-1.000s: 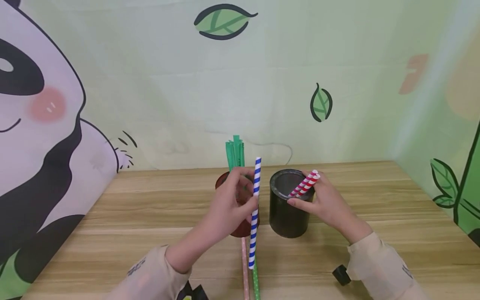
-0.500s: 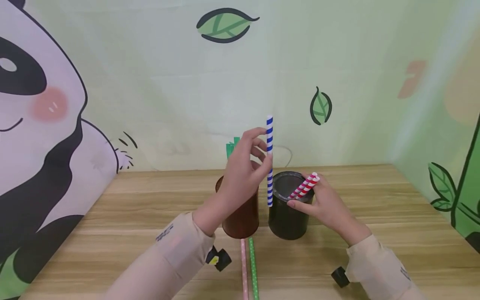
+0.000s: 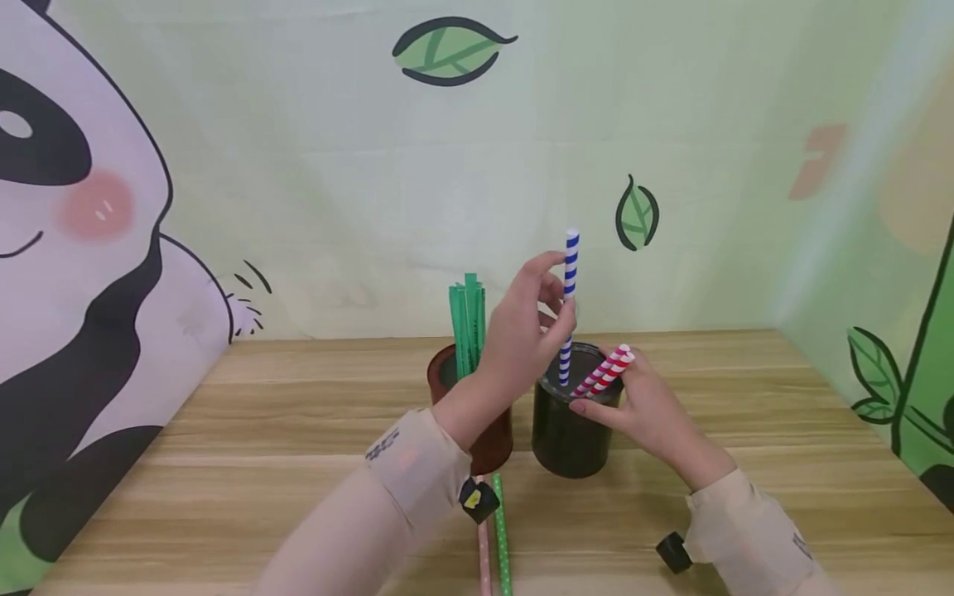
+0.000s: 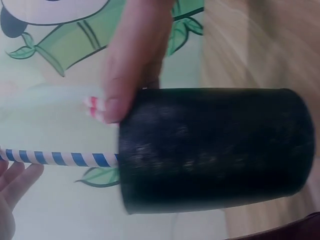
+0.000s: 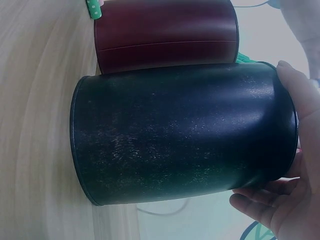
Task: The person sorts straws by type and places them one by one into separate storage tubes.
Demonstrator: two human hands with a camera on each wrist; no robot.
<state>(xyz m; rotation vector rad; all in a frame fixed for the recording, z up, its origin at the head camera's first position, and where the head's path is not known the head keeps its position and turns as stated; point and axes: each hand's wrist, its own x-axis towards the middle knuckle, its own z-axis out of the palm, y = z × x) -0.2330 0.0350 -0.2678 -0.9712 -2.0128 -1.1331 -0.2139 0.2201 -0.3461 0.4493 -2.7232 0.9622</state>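
My left hand (image 3: 522, 331) pinches a blue-and-white striped straw (image 3: 571, 269) between thumb and fingers, holding it nearly upright. The straw's lower end is inside the mouth of a black cup (image 3: 570, 443); in the left wrist view the straw (image 4: 75, 158) passes behind the cup's rim. My right hand (image 3: 659, 414) grips the cup at its right side, thumb on the near side of the rim and the other fingers behind. Red-and-white and magenta-and-white striped straws (image 3: 614, 374) lean in the cup against the rim by this hand. The cup (image 5: 175, 140) stands on the table.
Just left stands a dark red-brown cup (image 3: 493, 443) holding several flat green strips (image 3: 465, 323). A pink dotted straw (image 3: 484, 563) and a green dotted straw (image 3: 503, 550) lie on the wooden table (image 3: 298, 397) in front. A printed cloth (image 3: 335, 165) hangs behind.
My left hand has lifted the blue striped straw and moved it right, from in front of the red-brown cup into the black cup's mouth. The right hand keeps its grip on the cup.
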